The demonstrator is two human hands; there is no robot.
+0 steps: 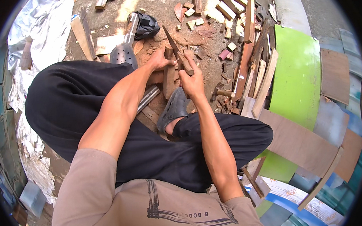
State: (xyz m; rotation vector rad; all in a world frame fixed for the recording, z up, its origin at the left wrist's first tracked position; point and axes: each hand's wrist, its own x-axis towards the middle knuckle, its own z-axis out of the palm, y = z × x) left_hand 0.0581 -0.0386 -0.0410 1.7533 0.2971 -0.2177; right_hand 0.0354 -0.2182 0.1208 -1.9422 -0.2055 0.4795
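Observation:
My right hand (191,81) is closed round the wooden handle (185,65) of a tool with a long, dark, tapering blade (170,39). Whether that blade is a saw's or a knife's, I cannot tell. Just to its left, my left hand (160,60) grips the upper end of a brown wooden block (170,78), thumb against its side. The blade points away from me, its handle close beside the block. Below my hands is a grey clog (173,109) on one foot; the other clog (123,54) is beyond my left forearm.
Small wood offcuts (198,5) litter the dirt ahead. Longer timber strips (265,82) lie in a pile at the right, beside a lime-green panel (295,74) and brown boards (301,135). A black plastic bag (146,25) lies ahead; crumpled silvery sheeting (41,34) covers the left.

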